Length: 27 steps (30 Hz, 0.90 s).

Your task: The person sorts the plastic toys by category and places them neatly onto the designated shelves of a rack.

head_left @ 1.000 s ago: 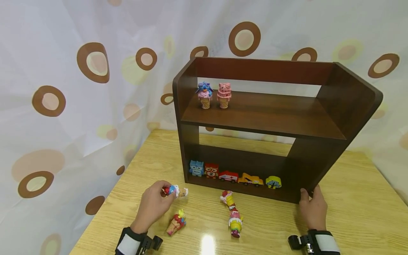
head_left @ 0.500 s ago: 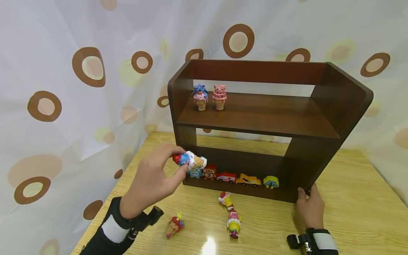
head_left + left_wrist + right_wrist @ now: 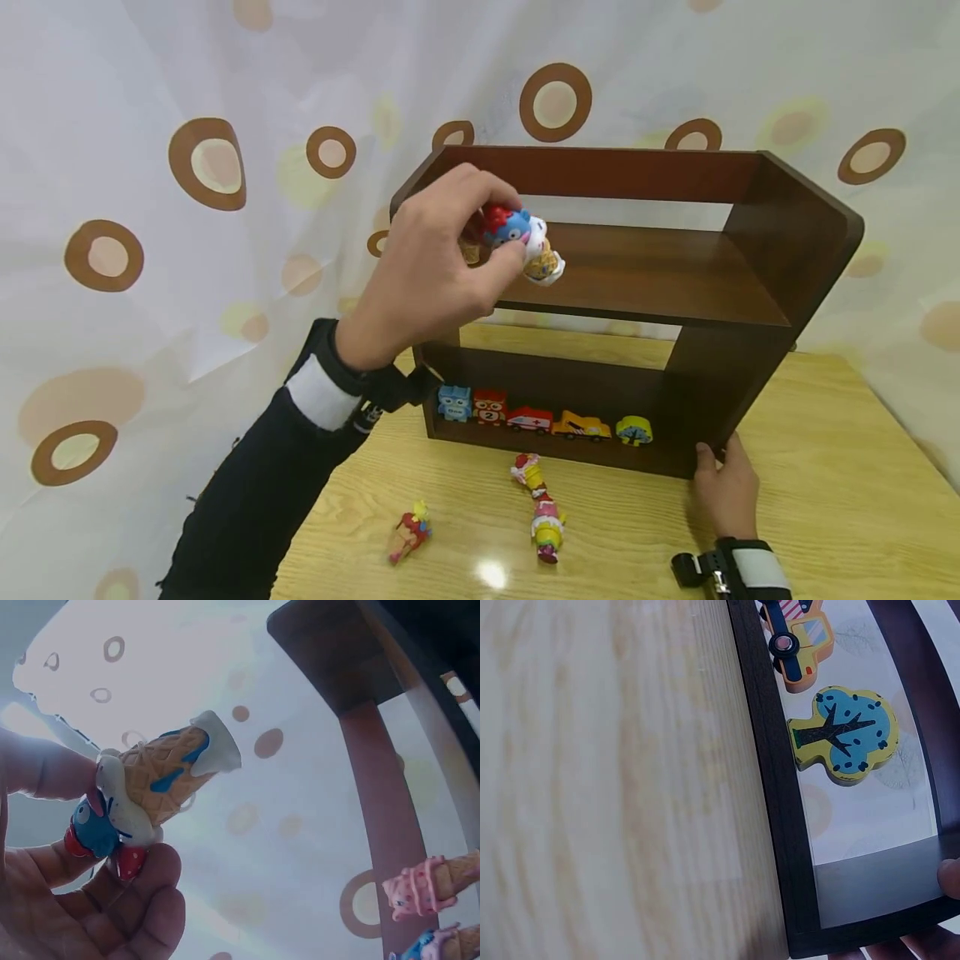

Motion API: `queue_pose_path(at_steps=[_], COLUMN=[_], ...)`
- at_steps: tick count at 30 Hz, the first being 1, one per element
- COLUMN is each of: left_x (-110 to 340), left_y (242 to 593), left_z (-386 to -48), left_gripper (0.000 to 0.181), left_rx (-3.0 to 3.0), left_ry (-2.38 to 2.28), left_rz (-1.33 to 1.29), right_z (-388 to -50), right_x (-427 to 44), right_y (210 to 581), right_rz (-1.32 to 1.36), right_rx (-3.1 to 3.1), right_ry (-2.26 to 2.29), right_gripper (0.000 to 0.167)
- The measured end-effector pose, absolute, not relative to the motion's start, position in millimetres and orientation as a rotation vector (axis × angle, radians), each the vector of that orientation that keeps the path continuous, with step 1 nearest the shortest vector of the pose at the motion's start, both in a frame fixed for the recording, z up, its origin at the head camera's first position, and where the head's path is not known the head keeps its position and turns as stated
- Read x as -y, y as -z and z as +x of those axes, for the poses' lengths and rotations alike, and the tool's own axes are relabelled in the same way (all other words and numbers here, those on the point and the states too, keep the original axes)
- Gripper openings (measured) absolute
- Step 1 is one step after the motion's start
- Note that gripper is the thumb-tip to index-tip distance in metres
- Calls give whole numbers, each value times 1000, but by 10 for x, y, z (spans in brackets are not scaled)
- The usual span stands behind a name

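Note:
My left hand [image 3: 438, 254] pinches a toy ice cream cone [image 3: 525, 237] with a blue and red head, white icing and a waffle base. It holds the toy tilted before the upper shelf of a dark brown shelf unit [image 3: 645, 258]. In the left wrist view the cone [image 3: 154, 784] sits between thumb and fingers, base up and to the right. A pink cone toy [image 3: 424, 889] and a blue one [image 3: 435, 945] stand on the upper shelf, mostly hidden by the hand in the head view. My right hand [image 3: 727, 487] grips the unit's lower right corner.
The lower shelf carries a blue owl block [image 3: 454, 403], a red owl block [image 3: 490, 407], a red ambulance [image 3: 530, 419], a yellow truck [image 3: 581, 426] and a tree block [image 3: 634, 431]. More cone toys, one red [image 3: 410, 532] and one yellow [image 3: 548, 529], lie on the wooden table [image 3: 622, 533].
My left hand has lifted the blue and red cone toy off the table and carried it up and rightward to the upper shelf. The right hand stays at the corner.

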<state>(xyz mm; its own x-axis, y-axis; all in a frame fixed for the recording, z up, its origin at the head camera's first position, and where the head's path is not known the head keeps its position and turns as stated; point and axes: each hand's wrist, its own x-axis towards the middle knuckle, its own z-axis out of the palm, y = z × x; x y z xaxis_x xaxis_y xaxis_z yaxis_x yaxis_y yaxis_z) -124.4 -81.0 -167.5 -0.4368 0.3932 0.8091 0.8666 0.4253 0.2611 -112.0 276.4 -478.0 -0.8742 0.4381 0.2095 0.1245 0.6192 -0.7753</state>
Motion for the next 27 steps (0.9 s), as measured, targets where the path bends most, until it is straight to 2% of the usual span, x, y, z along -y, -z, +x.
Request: queue_pose_path(at_steps=[14,27], left_x=[386,184], left_y=[1210,1159], left_z=[-1650,-2083], left_gripper=[29,25], left_rx=[2271,2632], left_ry=[805,727], left_rz=[-1067,-983], right_z=[-1103,-1118], right_x=[-2751,-2675], right_y=[4767,4787], right_rz=[-437,-439], right_rx=[2453,2435], right_ry=[-1132,-1138], right_gripper=[41,42])
